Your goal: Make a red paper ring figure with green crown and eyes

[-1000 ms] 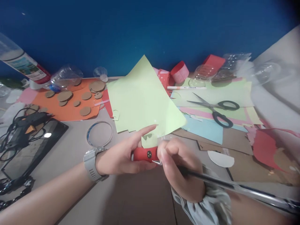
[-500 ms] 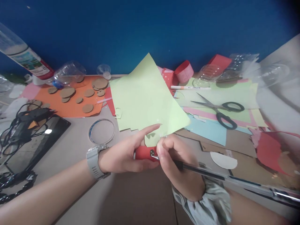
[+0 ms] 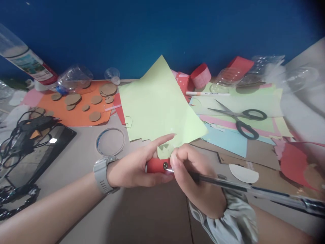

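Note:
My left hand (image 3: 133,169), with a grey watch (image 3: 103,174) on its wrist, is closed round a small red paper piece (image 3: 155,165). A pale green paper piece (image 3: 164,152) stands up from its top edge, and a round dark mark shows on the red. In my right hand (image 3: 196,179) is a clear-barrelled pen (image 3: 231,184), gripped near its tip, which touches the red paper at that mark. Behind both hands lies a large light green sheet (image 3: 157,105), tilted with one corner pointing up.
Black-handled scissors (image 3: 240,118) lie on coloured paper at right, near a white marker (image 3: 207,94). A tape roll (image 3: 110,141) rests left of the green sheet. Cardboard discs (image 3: 73,99) sit on orange paper (image 3: 63,117). A black phone (image 3: 48,152) and plastic bottles (image 3: 74,78) are further left.
My right hand and the pen have shifted slightly right, the pen's rear end swinging a little upward. The dark mark looks slightly altered. My left hand keeps its hold on the red paper piece.

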Tool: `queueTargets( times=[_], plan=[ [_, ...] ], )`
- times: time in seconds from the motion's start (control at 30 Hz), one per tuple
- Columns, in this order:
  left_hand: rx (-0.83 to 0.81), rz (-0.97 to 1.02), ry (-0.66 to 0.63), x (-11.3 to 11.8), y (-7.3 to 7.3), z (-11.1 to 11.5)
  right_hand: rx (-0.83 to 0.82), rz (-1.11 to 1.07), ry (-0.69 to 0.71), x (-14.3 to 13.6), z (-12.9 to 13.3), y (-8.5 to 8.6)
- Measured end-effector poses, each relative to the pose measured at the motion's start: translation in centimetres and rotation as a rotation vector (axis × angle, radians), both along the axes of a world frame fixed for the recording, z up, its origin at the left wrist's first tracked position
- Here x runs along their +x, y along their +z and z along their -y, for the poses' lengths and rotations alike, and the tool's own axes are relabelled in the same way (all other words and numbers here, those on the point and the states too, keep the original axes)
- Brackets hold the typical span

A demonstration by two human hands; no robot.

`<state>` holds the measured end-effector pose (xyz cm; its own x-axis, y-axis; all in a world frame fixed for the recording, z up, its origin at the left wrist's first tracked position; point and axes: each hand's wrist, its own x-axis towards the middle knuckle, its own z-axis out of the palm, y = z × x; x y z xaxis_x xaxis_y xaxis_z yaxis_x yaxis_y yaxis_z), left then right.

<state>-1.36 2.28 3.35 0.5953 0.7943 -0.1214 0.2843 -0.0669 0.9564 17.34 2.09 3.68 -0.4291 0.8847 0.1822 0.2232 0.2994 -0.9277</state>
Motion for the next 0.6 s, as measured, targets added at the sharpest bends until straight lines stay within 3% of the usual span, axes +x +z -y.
queueTargets(
  times=[0.6],
  plan=[
    [0.029, 0.02, -0.021, -0.17, -0.06, -0.02, -0.027, -0.007, 0.009, 0.17, -0.01, -0.16]
  ],
)
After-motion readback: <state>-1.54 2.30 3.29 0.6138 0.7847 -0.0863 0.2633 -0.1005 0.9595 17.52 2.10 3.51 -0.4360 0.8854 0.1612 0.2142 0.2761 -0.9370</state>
